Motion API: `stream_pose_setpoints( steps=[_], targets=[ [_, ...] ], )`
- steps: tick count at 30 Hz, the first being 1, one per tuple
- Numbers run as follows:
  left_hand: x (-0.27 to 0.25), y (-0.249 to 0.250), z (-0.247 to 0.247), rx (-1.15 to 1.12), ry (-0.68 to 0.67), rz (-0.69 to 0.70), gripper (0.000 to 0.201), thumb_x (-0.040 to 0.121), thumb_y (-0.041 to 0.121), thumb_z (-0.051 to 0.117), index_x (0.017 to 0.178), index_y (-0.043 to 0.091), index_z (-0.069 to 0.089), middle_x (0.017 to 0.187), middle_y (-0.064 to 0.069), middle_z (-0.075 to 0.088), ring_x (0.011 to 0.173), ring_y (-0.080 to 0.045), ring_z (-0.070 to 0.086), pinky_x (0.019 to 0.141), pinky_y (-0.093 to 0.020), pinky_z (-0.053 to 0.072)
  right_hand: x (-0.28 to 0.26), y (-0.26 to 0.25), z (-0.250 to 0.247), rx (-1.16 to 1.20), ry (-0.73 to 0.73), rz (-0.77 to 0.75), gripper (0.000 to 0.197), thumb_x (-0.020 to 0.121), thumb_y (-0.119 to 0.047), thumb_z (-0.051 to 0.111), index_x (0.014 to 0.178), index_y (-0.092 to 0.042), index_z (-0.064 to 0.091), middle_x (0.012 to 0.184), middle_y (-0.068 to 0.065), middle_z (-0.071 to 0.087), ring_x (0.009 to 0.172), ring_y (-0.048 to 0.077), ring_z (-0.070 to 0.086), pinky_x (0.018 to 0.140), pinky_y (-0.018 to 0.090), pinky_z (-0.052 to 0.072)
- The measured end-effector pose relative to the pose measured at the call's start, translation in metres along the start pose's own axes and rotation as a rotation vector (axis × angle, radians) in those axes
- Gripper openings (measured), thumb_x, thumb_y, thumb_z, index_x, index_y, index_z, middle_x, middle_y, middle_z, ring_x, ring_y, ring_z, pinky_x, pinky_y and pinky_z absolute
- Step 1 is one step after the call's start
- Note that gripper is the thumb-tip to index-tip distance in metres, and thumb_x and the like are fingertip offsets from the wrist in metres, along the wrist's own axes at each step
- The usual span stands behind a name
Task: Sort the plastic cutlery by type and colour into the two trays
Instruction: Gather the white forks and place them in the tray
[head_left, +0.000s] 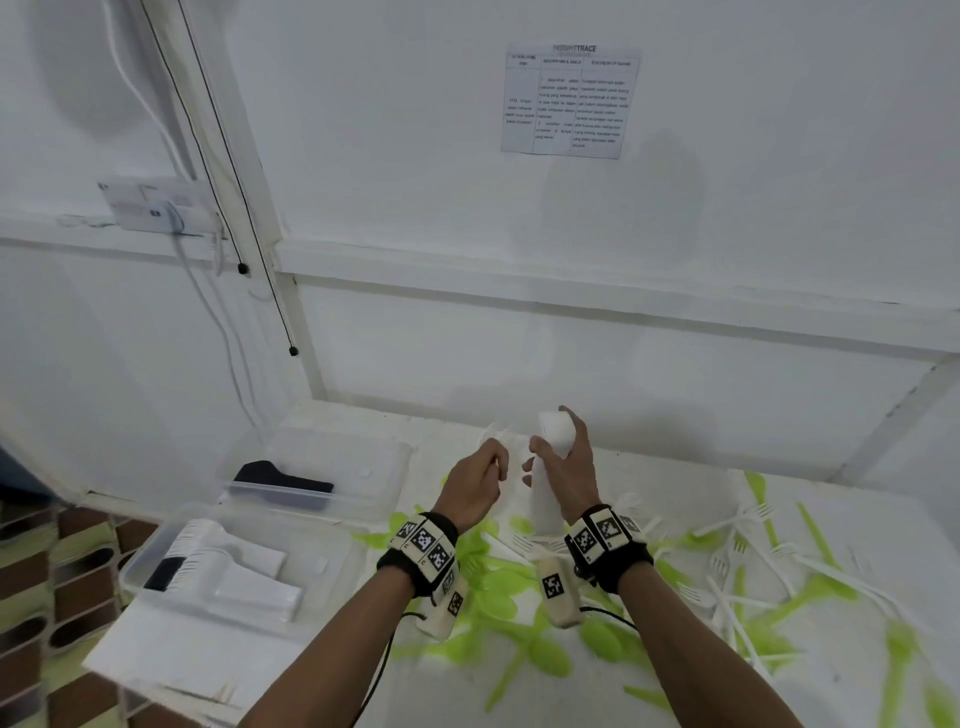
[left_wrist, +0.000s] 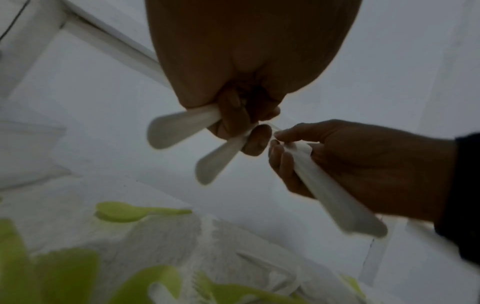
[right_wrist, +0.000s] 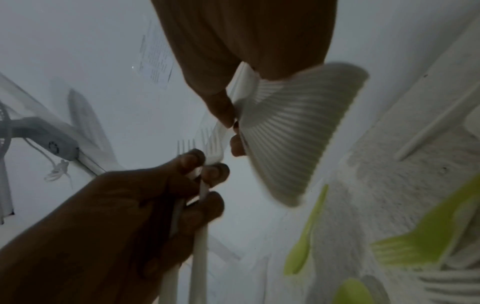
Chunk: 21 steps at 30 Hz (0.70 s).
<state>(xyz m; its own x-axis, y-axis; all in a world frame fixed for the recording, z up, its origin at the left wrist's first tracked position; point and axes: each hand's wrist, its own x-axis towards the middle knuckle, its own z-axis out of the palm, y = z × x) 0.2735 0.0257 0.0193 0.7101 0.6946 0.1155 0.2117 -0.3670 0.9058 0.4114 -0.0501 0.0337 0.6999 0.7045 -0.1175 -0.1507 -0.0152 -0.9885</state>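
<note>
Fingers of the left hand (head_left: 475, 486) pinch two white forks (right_wrist: 200, 236); the right hand (head_left: 563, 462) clasps a stack of white spoons (head_left: 550, 467).

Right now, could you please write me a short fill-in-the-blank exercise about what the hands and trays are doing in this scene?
1. The right hand grips a thick stack of ____ cutlery.
2. The left hand pinches two white ____.
3. Loose on the table lie white and ____ pieces.
4. Both trays sit on the person's ____ side.

Missing words: white; forks; green; left
</note>
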Motion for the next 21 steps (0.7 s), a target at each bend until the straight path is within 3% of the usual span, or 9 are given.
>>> stream_pose_setpoints(
  steps=[3, 5, 7, 9, 11, 13, 15, 18, 21],
  targets=[
    [0.001, 0.012, -0.001, -0.136, 0.017, -0.006, 0.022, 0.090, 0.002, 0.026, 0.085, 0.020, 0.038, 0.073, -0.007, 0.046, 0.052, -0.020, 0.031, 0.050, -0.029, 0.028, -0.006, -0.001, 0.005, -0.006, -0.159, 0.028, 0.058, 0.093, -0.011, 0.071, 0.140, -0.032, 0.044, 0.086, 0.016, 0.069, 0.067, 0.027, 0.064, 0.058, 0.036, 0.054],
    [0.003, 0.017, -0.002, -0.183, 0.027, -0.066, 0.019, 0.098, -0.001, 0.027, 0.091, 0.014, 0.036, 0.071, -0.010, 0.046, 0.052, -0.019, 0.033, 0.047, -0.025, 0.028, -0.007, -0.002, 0.010, 0.001, -0.196, 0.002, 0.057, 0.093, -0.011, 0.072, 0.139, -0.029, 0.043, 0.078, 0.018, 0.067, 0.066, 0.027, 0.062, 0.057, 0.037, 0.053],
    [0.006, 0.020, -0.004, -0.215, 0.027, -0.122, 0.018, 0.100, 0.002, 0.030, 0.092, 0.016, 0.038, 0.074, -0.013, 0.049, 0.054, -0.021, 0.035, 0.046, -0.024, 0.030, -0.007, -0.001, 0.014, -0.027, -0.184, -0.022, 0.057, 0.092, -0.014, 0.074, 0.139, -0.029, 0.045, 0.082, 0.018, 0.068, 0.067, 0.027, 0.063, 0.057, 0.038, 0.054],
    [0.008, 0.019, -0.005, -0.221, 0.020, -0.149, 0.012, 0.100, 0.009, 0.036, 0.094, 0.018, 0.041, 0.075, -0.010, 0.055, 0.047, -0.021, 0.039, 0.047, -0.026, 0.032, -0.006, -0.001, 0.015, -0.057, -0.146, -0.028, 0.057, 0.089, -0.017, 0.077, 0.136, -0.035, 0.050, 0.103, 0.013, 0.070, 0.069, 0.025, 0.067, 0.058, 0.038, 0.057],
    [0.006, 0.017, -0.005, -0.112, 0.036, -0.106, 0.006, 0.103, 0.021, 0.050, 0.104, 0.016, 0.047, 0.081, -0.004, 0.064, 0.044, -0.021, 0.051, 0.049, -0.027, 0.042, -0.003, -0.001, 0.016, -0.086, -0.060, -0.029, 0.057, 0.086, -0.019, 0.078, 0.131, -0.040, 0.051, 0.116, 0.006, 0.065, 0.070, 0.022, 0.069, 0.058, 0.036, 0.059],
    [0.005, 0.009, -0.001, 0.009, 0.072, -0.036, 0.016, 0.101, 0.023, 0.059, 0.116, 0.016, 0.057, 0.084, 0.000, 0.070, 0.048, -0.021, 0.064, 0.058, -0.028, 0.052, 0.001, -0.001, 0.015, -0.086, 0.020, -0.045, 0.058, 0.082, -0.027, 0.080, 0.128, -0.046, 0.049, 0.114, 0.002, 0.066, 0.075, 0.022, 0.072, 0.068, 0.039, 0.062],
    [0.002, 0.005, 0.003, 0.001, 0.080, -0.002, 0.021, 0.103, 0.019, 0.056, 0.122, 0.017, 0.066, 0.081, 0.004, 0.074, 0.052, -0.022, 0.069, 0.064, -0.029, 0.055, 0.005, 0.000, 0.014, -0.098, 0.052, -0.049, 0.061, 0.075, -0.041, 0.082, 0.124, -0.055, 0.047, 0.106, 0.002, 0.072, 0.083, 0.025, 0.074, 0.083, 0.048, 0.061],
    [0.000, 0.004, 0.003, -0.026, 0.124, -0.013, 0.029, 0.105, 0.017, 0.053, 0.130, 0.016, 0.067, 0.087, 0.004, 0.078, 0.056, -0.018, 0.073, 0.069, -0.026, 0.057, 0.006, 0.004, 0.014, -0.069, 0.062, -0.047, 0.068, 0.075, -0.046, 0.085, 0.130, -0.051, 0.046, 0.105, 0.002, 0.074, 0.086, 0.024, 0.075, 0.081, 0.048, 0.062],
    [-0.001, 0.007, 0.006, -0.017, 0.113, 0.018, 0.030, 0.105, 0.020, 0.054, 0.132, 0.019, 0.068, 0.088, 0.005, 0.078, 0.063, -0.015, 0.075, 0.073, -0.031, 0.060, 0.001, 0.008, 0.016, -0.093, 0.051, -0.025, 0.069, 0.073, -0.053, 0.083, 0.130, -0.056, 0.044, 0.113, -0.001, 0.070, 0.095, 0.026, 0.073, 0.083, 0.048, 0.062]
  ],
)
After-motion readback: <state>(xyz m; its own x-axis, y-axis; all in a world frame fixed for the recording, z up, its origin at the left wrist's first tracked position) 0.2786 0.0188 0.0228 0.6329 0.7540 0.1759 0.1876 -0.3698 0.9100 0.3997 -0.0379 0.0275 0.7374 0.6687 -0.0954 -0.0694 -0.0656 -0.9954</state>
